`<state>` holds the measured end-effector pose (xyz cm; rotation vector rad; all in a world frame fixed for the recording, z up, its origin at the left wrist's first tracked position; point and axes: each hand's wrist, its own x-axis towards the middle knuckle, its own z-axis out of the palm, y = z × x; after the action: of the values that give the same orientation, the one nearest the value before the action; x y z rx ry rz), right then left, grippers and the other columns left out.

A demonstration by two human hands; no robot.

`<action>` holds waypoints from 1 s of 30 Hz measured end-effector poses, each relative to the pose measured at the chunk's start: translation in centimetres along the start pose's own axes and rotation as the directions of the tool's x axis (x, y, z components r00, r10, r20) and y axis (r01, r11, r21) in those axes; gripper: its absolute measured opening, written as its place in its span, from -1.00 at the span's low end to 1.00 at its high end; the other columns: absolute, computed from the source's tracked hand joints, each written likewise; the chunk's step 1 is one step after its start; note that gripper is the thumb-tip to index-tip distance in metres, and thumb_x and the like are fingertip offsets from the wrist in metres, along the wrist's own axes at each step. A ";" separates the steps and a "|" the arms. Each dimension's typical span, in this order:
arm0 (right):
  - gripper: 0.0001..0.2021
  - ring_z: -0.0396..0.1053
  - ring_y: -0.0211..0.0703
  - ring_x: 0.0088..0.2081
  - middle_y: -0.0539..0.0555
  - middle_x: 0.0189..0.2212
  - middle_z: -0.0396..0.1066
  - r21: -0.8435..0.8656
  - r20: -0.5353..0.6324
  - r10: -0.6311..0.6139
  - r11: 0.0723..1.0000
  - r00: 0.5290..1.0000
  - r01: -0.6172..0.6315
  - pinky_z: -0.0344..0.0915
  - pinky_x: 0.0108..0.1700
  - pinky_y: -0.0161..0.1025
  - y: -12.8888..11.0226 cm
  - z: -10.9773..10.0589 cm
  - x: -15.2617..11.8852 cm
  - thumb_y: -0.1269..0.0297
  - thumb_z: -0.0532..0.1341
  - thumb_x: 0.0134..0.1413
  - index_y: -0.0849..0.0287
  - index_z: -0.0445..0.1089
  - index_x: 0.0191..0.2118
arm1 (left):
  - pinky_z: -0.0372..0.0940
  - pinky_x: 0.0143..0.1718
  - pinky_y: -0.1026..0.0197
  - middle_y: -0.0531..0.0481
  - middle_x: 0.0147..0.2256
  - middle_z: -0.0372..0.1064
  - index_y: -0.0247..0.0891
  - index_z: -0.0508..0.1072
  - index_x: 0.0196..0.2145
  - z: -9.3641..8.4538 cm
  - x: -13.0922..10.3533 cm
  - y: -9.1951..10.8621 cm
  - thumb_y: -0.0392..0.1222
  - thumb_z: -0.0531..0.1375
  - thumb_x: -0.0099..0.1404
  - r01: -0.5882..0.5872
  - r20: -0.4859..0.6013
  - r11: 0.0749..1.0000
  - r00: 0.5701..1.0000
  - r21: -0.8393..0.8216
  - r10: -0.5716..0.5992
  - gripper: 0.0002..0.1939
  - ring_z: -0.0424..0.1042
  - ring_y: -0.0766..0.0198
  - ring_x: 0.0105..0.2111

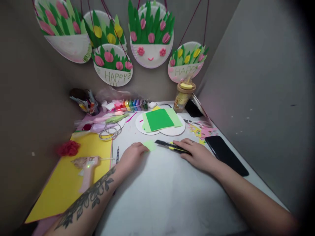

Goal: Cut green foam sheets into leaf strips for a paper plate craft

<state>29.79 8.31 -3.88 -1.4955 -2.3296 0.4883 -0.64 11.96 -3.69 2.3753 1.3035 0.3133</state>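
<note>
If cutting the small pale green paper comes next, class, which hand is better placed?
The right hand, probably: it holds the knife, one end near the paper, which the left hand touches.

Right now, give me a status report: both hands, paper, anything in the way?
Left hand at small light-green paper piece. Right hand on box cutter, front end pointing toward that paper. Green sheets on white plates beyond both hands.

Grey back wall (151,82), paler right wall (258,75), white tabletop (169,196), what looks like a shadowed left wall (27,91)
</note>
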 end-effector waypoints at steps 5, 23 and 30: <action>-0.49 0.36 0.02 -0.08 0.16 -0.02 0.40 -0.256 -0.036 -0.030 0.967 0.999 0.019 0.29 -0.05 -0.02 -0.2 1.0 0.4 0.42 0.14 0.10 0.01 0.26 0.19 | 0.18 -0.06 0.18 -0.05 -0.16 0.38 -0.08 0.49 -0.04 0.1 -0.4 -0.1 -0.37 0.00 0.30 -0.030 0.100 0.994 0.995 0.108 0.019 -0.60 0.31 0.19 -0.13; -0.51 0.32 0.04 -0.08 0.16 -0.04 0.41 -0.300 0.039 -0.037 0.953 0.999 0.047 0.20 -0.08 -0.04 -0.8 1.0 0.8 0.46 0.12 0.09 -0.01 0.32 0.15 | 0.11 -0.15 0.20 -0.05 -0.19 0.23 0.05 0.26 0.17 -0.8 0.0 0.8 -0.28 -0.08 0.34 -0.017 0.267 0.987 0.963 0.160 -0.026 -0.51 0.19 0.15 -0.19; -0.51 0.31 0.04 -0.10 0.17 -0.05 0.41 -0.304 0.065 -0.030 0.952 0.997 0.049 0.19 -0.09 -0.05 -1.0 0.8 0.8 0.47 0.11 0.08 0.01 0.32 0.14 | 0.11 -0.16 0.21 -0.05 -0.22 0.23 0.03 0.27 0.17 -0.6 0.1 0.8 -0.28 -0.06 0.34 0.002 0.254 0.989 0.966 0.145 -0.040 -0.52 0.20 0.16 -0.21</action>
<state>28.29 8.55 -4.06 -1.5796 -2.5691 0.1677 -0.18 11.78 -2.79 2.4192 1.2637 -0.0974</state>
